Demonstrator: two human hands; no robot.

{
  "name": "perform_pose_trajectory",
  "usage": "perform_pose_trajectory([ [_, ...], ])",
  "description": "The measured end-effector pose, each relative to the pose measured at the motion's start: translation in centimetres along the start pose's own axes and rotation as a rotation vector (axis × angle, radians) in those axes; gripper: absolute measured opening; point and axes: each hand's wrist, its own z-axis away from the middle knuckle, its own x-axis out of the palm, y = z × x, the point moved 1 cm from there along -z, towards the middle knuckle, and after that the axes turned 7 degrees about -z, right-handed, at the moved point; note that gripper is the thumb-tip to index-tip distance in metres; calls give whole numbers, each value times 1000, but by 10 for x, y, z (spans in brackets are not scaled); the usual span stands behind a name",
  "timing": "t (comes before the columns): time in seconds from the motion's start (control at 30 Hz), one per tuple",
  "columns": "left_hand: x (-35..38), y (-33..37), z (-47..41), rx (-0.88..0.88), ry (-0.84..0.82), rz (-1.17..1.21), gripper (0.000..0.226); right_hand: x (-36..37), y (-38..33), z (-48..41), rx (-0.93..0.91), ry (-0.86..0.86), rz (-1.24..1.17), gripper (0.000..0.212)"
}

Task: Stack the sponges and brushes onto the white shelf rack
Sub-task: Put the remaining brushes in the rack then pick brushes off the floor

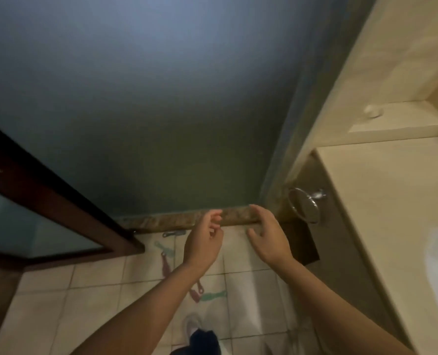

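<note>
Several small brushes lie scattered on the tiled floor: a grey one (173, 233) by the wall's stone skirting, a green one (163, 247), a pink one (165, 267), another pink one (196, 293) and a green one (214, 295) nearer my feet. My left hand (204, 242) hovers above the floor with fingers loosely curled and holds nothing. My right hand (269, 234) hovers beside it, fingers spread and relaxed, empty. No sponges and no white shelf rack are in view.
A blue-green wall (148, 111) fills the front. A dark wooden door with a glass panel (46, 221) stands open at left. A beige counter (392, 213) with a round chrome mirror (305, 204) runs along the right. My shoe (192, 326) is below.
</note>
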Motion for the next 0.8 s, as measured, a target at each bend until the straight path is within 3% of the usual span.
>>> perform_pose_trajectory([
  [0.33, -28, -151, -10, -286, 13, -23, 39, 135, 38, -29, 149, -244, 56, 57],
  [0.63, 70, -295, -4, -501, -58, -111, 35, 244, 175, -51, 269, -419, 149, 55],
  [0.8, 151, -387, -8, -627, -111, -98, 47, 319, 287, -46, 333, -522, 167, 56],
])
